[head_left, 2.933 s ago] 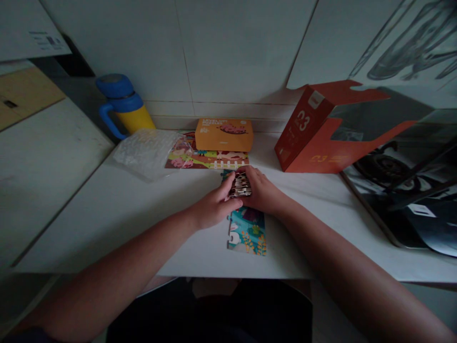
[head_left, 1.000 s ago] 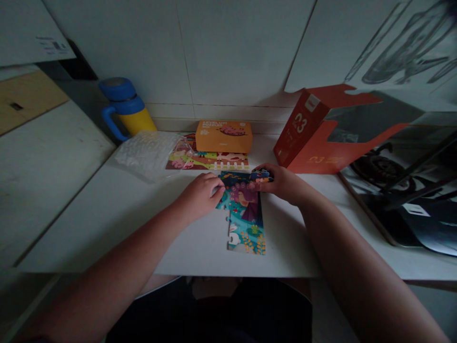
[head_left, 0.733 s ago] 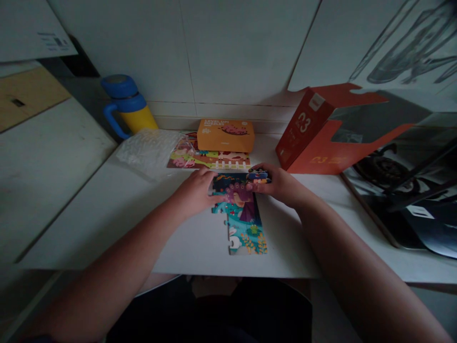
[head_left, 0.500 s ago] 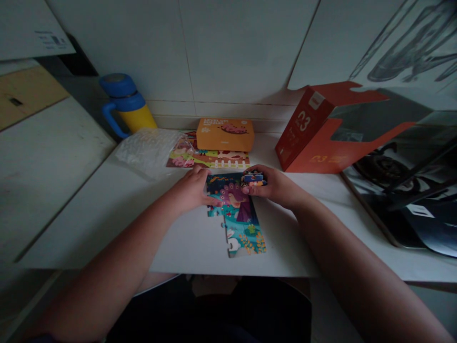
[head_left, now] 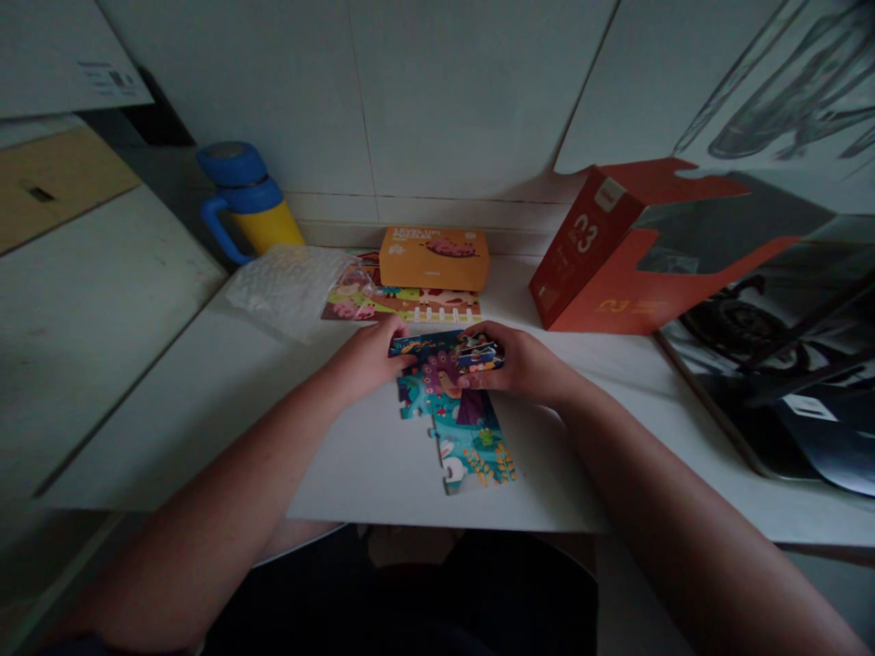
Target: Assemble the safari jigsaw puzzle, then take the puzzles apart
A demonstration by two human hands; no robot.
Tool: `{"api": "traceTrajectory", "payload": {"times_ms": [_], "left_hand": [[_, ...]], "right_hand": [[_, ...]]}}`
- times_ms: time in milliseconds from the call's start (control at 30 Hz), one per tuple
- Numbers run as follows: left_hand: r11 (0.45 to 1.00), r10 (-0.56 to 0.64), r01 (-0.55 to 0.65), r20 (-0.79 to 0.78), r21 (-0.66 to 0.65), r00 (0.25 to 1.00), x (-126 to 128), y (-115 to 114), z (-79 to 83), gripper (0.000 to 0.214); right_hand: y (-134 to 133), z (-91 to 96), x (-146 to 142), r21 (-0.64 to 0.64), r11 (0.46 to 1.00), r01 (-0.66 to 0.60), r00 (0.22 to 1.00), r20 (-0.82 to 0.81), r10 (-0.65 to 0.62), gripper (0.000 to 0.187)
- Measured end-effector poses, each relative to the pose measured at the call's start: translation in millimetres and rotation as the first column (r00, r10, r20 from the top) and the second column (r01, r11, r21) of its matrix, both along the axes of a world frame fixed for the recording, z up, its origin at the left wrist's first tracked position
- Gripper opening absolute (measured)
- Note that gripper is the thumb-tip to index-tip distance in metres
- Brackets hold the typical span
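Observation:
A partly joined colourful jigsaw (head_left: 459,428) lies flat on the white table (head_left: 205,401) in front of me. My left hand (head_left: 365,358) rests on its upper left corner, fingers curled down onto the pieces. My right hand (head_left: 523,362) is closed round a small stack of loose puzzle pieces (head_left: 479,353), held just above the jigsaw's upper right corner. The two hands are close together, one on each side of the jigsaw's top edge.
An orange puzzle box (head_left: 434,259) sits behind a finished puzzle strip (head_left: 403,305). A clear plastic bag (head_left: 291,284) and a blue-and-yellow bottle (head_left: 246,196) are at the back left. A large red carton (head_left: 615,246) stands at the right, with a dark stove top (head_left: 772,364) beyond it.
Earlier both hands held the stack together over the jigsaw. Since then my left hand went to the jigsaw's upper left corner, the jigsaw shifted and turned slightly, and my right hand kept the stack.

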State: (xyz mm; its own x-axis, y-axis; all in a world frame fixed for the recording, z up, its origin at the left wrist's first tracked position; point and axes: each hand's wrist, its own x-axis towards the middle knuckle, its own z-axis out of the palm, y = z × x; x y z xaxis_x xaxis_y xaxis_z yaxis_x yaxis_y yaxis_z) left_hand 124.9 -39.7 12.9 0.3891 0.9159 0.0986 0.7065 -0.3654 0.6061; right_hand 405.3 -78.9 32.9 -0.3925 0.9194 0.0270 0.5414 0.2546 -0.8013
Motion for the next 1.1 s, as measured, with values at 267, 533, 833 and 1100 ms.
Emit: {"api": "traceTrajectory", "payload": {"times_ms": [267,533,833,1100], "left_hand": [[0.998,-0.027,0.02,0.143,0.051,0.989,4.1,-0.2,-2.4,0.014],[0.99,-0.14,0.138,0.099,0.031,0.985,17.0,-14.0,7.9,0.016],[0.967,-0.255,0.249,0.14,0.056,0.957,18.9,-18.4,5.0,0.041],[0.975,-0.185,0.183,0.008,0.125,0.983,2.8,-17.8,14.2,0.048]], "right_hand": [[-5.8,0.3,-7.5,0.008,0.996,-0.087,0.994,-0.072,0.088,0.078],[-3.2,-10.3,-15.2,0.078,0.989,-0.122,0.989,-0.076,0.128,0.081],[-0.4,-10.6,-13.6,0.147,0.989,-0.022,1.0,-0.009,0.023,0.094],[-1.0,-6.6,-14.0,0.115,0.991,-0.061,0.998,0.041,0.057,0.076]]}}
